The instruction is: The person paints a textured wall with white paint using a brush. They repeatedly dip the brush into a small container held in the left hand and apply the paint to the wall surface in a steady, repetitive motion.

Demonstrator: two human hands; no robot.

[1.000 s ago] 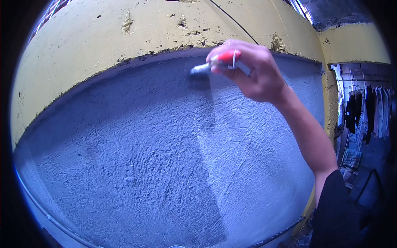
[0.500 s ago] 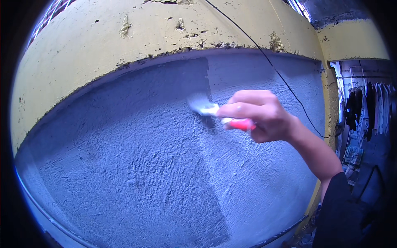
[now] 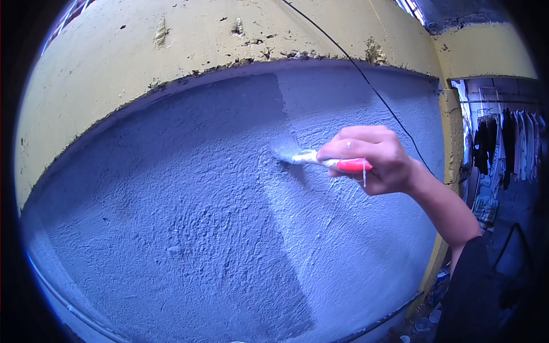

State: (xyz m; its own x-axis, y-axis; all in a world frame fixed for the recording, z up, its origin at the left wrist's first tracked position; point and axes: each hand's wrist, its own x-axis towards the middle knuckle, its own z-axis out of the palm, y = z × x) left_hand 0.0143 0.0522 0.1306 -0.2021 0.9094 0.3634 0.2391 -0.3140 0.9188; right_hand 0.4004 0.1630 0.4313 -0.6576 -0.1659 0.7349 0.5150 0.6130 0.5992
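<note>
In my right hand (image 3: pixel 374 157) is a paintbrush (image 3: pixel 309 156), my fingers closed around its white and red handle. Its pale bristles point left and rest against the rough plastered wall (image 3: pixel 200 217), at the border between two shades. Left of that border the surface is darker grey; on the right it is lighter, with streaky texture. A whitish drip hangs from the handle's red end, and a small white spot marks a finger. My left hand is out of the picture.
Above the panel runs a chipped yellow beam (image 3: pixel 114 68), with a yellow post (image 3: pixel 452 131) at the right. A black cable (image 3: pixel 366 80) slants down across the wall. Clothes (image 3: pixel 514 140) hang on a rail beyond the post. A pipe-like edge (image 3: pixel 86 320) curves along the bottom.
My right hand has moved slightly right with the brush, and the bristles have shifted right along the wall. The whole view has shifted a little as well.
</note>
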